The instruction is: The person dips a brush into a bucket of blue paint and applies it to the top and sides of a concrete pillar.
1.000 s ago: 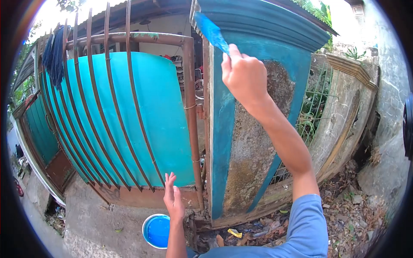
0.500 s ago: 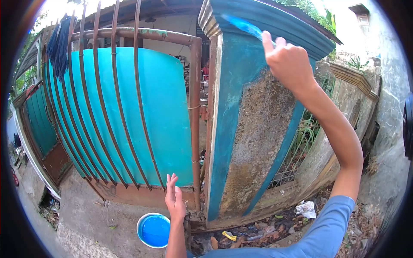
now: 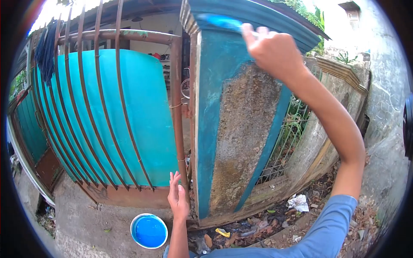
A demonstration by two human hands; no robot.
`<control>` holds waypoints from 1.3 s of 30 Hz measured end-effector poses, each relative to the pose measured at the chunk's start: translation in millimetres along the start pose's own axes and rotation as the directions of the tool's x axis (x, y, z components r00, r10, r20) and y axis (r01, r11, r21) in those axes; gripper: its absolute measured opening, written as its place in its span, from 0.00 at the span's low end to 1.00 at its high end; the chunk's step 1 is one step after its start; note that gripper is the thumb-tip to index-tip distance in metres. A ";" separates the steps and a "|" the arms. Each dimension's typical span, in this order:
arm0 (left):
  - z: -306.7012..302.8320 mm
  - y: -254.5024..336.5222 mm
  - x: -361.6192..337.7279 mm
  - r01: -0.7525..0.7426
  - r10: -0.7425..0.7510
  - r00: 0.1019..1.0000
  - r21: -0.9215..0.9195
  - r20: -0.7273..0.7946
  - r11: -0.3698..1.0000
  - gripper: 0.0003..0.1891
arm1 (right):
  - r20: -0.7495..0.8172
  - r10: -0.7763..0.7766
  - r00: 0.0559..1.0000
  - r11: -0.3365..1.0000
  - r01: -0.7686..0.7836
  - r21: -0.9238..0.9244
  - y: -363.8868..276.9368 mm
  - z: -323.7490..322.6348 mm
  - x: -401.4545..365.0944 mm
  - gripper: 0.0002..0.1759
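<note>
My right hand (image 3: 275,52) is closed around a paintbrush (image 3: 221,22) covered in bright blue, held against the upper part of the blue pillar (image 3: 211,86) just under its moulded top. The brush is slightly blurred. Below it, the pillar has a rough, bare brown panel (image 3: 245,124) between blue-painted edges. Low in the view, my left hand (image 3: 178,200) is raised with its fingers stretched out, holding nothing. Beside it on the ground stands a white-rimmed bucket (image 3: 149,231) of blue paint.
A brown metal gate (image 3: 177,103) with turquoise sheeting (image 3: 142,112) stands left of the pillar, with dark blue strands (image 3: 46,53) hanging on its bars. To the right runs a weathered wall (image 3: 331,103) with a grille. Leaves and a crumpled white wrapper (image 3: 298,202) lie at its base.
The view has shifted, so the pillar and gate appear further left. My right hand has moved a little down and left with the brush. My left hand remains raised.
</note>
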State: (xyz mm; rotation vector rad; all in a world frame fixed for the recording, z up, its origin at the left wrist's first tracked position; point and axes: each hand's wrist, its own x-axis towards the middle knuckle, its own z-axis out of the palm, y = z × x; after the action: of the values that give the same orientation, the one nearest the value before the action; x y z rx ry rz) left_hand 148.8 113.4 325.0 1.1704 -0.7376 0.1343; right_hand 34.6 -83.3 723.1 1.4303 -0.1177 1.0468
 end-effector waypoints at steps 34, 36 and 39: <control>48.7 -10.7 -23.2 0.023 -0.024 1.000 0.057 0.015 0.998 0.20 | 0.484 0.690 0.537 0.357 -0.836 0.418 -39.9 68.4 -57.8 0.13; 48.3 -12.2 -24.6 0.026 -0.027 1.000 0.051 0.010 0.998 0.20 | 0.404 0.638 0.655 0.420 -0.736 0.530 -71.7 61.8 -36.7 0.12; 45.0 -11.7 -25.3 0.035 -0.034 0.999 0.056 -0.022 0.998 0.20 | 0.303 0.591 0.748 0.452 -0.618 0.643 -101.4 42.9 -12.6 0.12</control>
State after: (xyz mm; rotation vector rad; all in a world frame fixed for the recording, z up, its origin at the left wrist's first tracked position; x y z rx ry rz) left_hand 114.4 76.3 309.4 1.2329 -0.6980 0.1390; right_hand 114.1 -105.4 649.1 2.2178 -0.2916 1.8038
